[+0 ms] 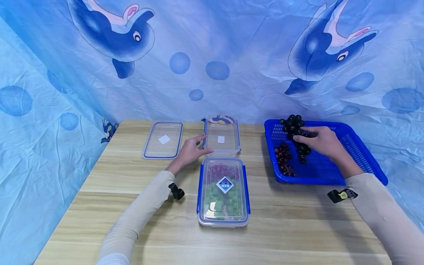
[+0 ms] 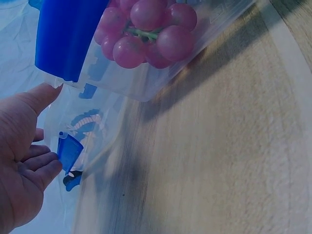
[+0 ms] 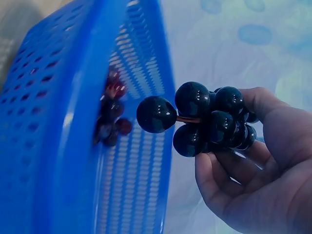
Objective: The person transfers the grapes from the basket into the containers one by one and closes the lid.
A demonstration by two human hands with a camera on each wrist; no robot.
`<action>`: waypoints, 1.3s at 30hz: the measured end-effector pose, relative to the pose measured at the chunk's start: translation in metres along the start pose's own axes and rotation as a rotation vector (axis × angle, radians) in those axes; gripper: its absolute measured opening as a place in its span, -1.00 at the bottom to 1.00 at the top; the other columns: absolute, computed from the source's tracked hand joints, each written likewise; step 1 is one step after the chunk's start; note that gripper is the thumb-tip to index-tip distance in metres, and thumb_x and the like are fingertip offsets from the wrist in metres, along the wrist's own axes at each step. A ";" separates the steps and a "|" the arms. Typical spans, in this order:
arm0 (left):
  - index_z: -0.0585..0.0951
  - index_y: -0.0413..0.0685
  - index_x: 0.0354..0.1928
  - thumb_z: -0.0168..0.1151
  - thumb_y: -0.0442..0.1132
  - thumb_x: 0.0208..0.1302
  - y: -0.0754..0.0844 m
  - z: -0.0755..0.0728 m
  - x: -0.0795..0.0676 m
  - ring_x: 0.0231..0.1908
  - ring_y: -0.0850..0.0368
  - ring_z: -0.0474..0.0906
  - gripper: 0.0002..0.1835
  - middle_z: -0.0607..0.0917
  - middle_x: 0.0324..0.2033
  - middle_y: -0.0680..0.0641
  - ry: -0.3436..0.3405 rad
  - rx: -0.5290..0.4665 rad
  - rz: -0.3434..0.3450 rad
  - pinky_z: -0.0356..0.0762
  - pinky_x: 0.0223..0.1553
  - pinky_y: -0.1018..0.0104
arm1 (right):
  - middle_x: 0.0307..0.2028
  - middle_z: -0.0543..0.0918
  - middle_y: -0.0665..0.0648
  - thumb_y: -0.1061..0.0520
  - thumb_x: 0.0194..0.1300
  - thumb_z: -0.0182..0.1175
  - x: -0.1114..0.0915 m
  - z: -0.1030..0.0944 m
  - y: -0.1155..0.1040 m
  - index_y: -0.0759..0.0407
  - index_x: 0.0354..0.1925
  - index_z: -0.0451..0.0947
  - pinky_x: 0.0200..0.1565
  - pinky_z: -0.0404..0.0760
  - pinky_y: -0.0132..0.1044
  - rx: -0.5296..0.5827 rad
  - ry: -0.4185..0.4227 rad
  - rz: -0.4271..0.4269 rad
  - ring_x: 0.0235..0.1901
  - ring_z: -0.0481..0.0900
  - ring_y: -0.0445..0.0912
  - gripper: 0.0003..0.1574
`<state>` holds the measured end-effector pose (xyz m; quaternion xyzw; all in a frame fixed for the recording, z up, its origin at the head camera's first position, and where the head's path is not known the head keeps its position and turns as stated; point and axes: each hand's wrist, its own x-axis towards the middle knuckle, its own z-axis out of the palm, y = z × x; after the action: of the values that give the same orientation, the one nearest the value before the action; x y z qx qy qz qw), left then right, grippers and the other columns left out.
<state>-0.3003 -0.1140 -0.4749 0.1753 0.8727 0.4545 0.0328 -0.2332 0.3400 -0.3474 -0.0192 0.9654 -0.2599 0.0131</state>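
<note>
My right hand grips a bunch of black grapes over the left part of a blue basket. In the right wrist view, these shiny grapes lie between thumb and fingers. A bunch of dark red grapes lies in the basket. My left hand is at the near left corner of an uncovered clear container, fingers loosely extended. Its fingers are by a blue latch in the left wrist view; whether they touch is unclear.
A lidded container with blue side clips holds pink and green grapes in front of the uncovered one. A clear lid with a blue seal lies at the back left. Behind the wooden table hangs a blue dolphin-print sheet.
</note>
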 end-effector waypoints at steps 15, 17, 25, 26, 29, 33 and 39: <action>0.40 -0.24 0.44 0.49 0.08 0.22 0.002 0.000 -0.001 0.39 -0.26 0.38 -0.13 0.29 0.52 -0.20 0.005 -0.012 -0.018 0.51 0.32 0.01 | 0.42 0.39 0.39 -0.41 0.31 0.28 0.034 0.020 -0.055 0.25 0.46 0.36 -0.15 0.70 -0.11 0.191 -0.044 0.025 -0.25 0.70 -0.01 0.05; 0.41 -0.24 0.44 0.49 0.08 0.22 0.002 0.000 -0.001 0.39 -0.26 0.38 -0.13 0.30 0.51 -0.20 0.006 -0.014 -0.019 0.51 0.33 0.00 | 0.43 0.38 0.39 -0.41 0.30 0.28 0.040 0.025 -0.064 0.23 0.47 0.34 -0.07 0.71 -0.02 0.209 -0.049 0.036 -0.22 0.72 0.06 0.06; 0.40 -0.20 0.45 0.49 0.10 0.21 0.002 0.000 0.000 0.38 -0.28 0.39 -0.12 0.29 0.51 -0.24 -0.002 -0.018 -0.011 0.50 0.33 -0.02 | 0.55 0.18 0.30 -0.36 0.31 0.31 0.064 0.049 -0.097 0.14 0.52 0.29 0.22 0.59 0.20 0.356 -0.109 0.088 -0.01 0.70 0.27 0.04; 0.40 -0.20 0.45 0.49 0.10 0.21 0.001 0.000 0.000 0.38 -0.29 0.39 -0.12 0.29 0.51 -0.24 -0.002 -0.016 -0.010 0.50 0.33 -0.02 | 0.54 0.21 0.29 -0.34 0.31 0.31 0.067 0.053 -0.101 0.13 0.52 0.29 0.23 0.58 0.19 0.378 -0.114 0.093 -0.02 0.70 0.27 0.02; 0.40 -0.20 0.45 0.49 0.09 0.21 0.001 -0.001 0.000 0.37 -0.29 0.40 -0.13 0.31 0.50 -0.23 0.000 -0.017 -0.004 0.50 0.33 -0.02 | 0.52 0.27 0.27 -0.29 0.31 0.34 0.077 0.066 -0.112 0.13 0.50 0.33 0.14 0.64 0.07 0.443 -0.120 0.101 -0.07 0.70 0.18 -0.02; 0.41 -0.23 0.44 0.49 0.06 0.22 0.001 0.000 0.000 0.37 -0.28 0.40 -0.14 0.32 0.50 -0.22 0.002 -0.030 0.002 0.50 0.33 0.00 | 0.51 0.29 0.23 -0.26 0.31 0.36 0.087 0.083 -0.125 0.11 0.49 0.34 0.02 0.68 -0.09 0.508 -0.128 0.122 -0.02 0.68 0.10 -0.05; 0.41 -0.25 0.43 0.50 0.05 0.21 0.001 0.000 0.000 0.37 -0.27 0.40 -0.14 0.32 0.50 -0.21 0.002 -0.040 -0.004 0.49 0.33 -0.01 | 0.53 0.26 0.21 -0.18 0.30 0.39 0.102 0.103 -0.144 0.13 0.47 0.37 0.17 0.68 -0.01 0.594 -0.124 0.138 0.21 0.60 0.15 -0.09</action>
<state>-0.3003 -0.1136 -0.4738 0.1724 0.8639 0.4719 0.0365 -0.3268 0.1600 -0.3655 0.0353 0.8435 -0.5275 0.0948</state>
